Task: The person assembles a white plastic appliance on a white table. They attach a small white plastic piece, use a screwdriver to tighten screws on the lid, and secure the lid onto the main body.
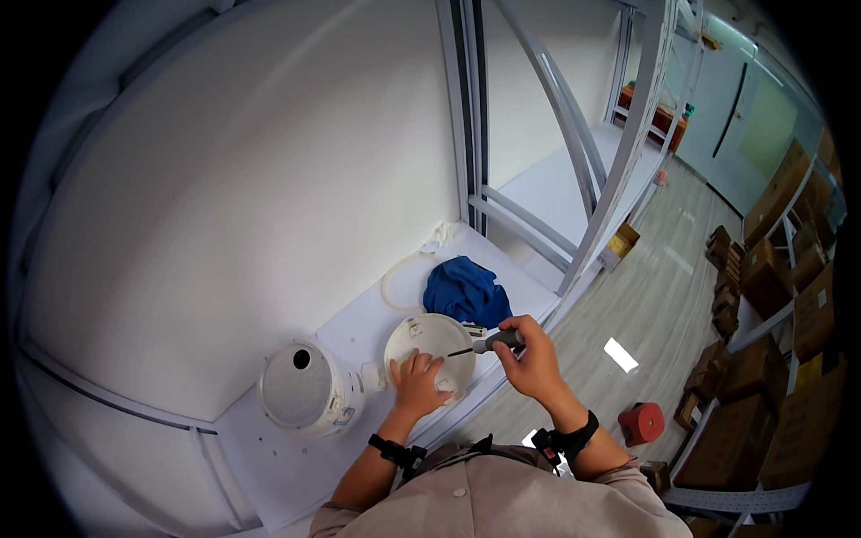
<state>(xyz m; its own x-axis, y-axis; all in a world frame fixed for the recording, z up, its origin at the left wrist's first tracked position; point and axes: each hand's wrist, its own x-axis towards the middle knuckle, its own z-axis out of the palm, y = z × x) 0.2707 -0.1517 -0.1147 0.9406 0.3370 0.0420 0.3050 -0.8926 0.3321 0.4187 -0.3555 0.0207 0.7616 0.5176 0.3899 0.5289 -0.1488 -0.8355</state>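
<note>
The white round dish (pixel 442 333) sits on the table (pixel 291 475) in the lower middle of the frame, leftward of the right hand (pixel 533 366). That hand's fingers are closed around the handle of a screwdriver (pixel 486 344), whose long axis runs nearly level across the picture, tip leftward over the dish. The left hand (pixel 419 386) is nearer, fingers spread within the dish; whether they pinch anything, I cannot tell.

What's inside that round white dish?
A small pale piece shows inside the dish, near its far edge. The left hand and a screwdriver tip are over it. Anything under the hand is covered.
</note>
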